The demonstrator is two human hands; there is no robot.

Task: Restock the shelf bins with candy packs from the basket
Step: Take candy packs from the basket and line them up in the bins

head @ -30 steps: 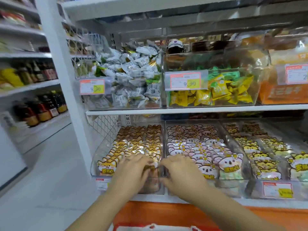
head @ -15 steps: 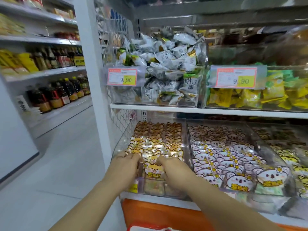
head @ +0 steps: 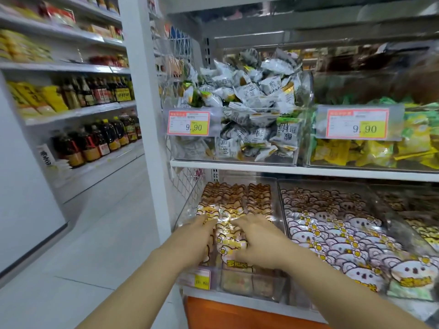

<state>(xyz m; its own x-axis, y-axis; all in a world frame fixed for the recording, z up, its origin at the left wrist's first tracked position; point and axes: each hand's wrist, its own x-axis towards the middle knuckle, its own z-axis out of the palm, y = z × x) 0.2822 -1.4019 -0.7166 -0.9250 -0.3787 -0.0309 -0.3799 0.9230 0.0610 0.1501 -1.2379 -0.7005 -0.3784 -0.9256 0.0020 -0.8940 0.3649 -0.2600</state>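
deeper into the lower bin [head: 237,284] than half a second ago: left hand [head: 194,236] and right hand [head: 259,238], fingertips further back along the rows of candy packs [head: 237,198]; whole shelf unit nudged slightly rightward in the frame.

across the left third of the frame, pale floor [head: 95,245] and aisle shelves [head: 71,110] with dark bottles [head: 95,143] and yellow bags, all blurred. just right of those, white upright post [head: 142,115] from the top edge down to the floor. right of the post, white shelf board [head: 297,169] across the middle of the frame.

on the board at centre, clear upper bin [head: 190,150] heaped above its rim with grey-white packs [head: 251,91]. beside it toward the right edge, second bin [head: 308,148] with yellow and green packs [head: 356,153].

under the board at lower centre, the lower bin, clear-walled, candy packs with an orange-brown cat face upright in three rows front to back. just beside its right wall, neighbouring bin [head: 320,185] of white koala-face packs [head: 332,233]. orange panel [head: 237,314] along the bottom edge.

red-bordered price tags [head: 188,123] reading 9.90 on both upper bins; smaller tag [head: 202,279] on the lower bin's front, digits blurred.

both hands inside the lower bin near its front, one each side of the middle row. left fingers nearly straight, tips pressing on the crinkled front packs; right fingers loosely bent, tips touching the middle row. nothing plainly gripped by either hand.
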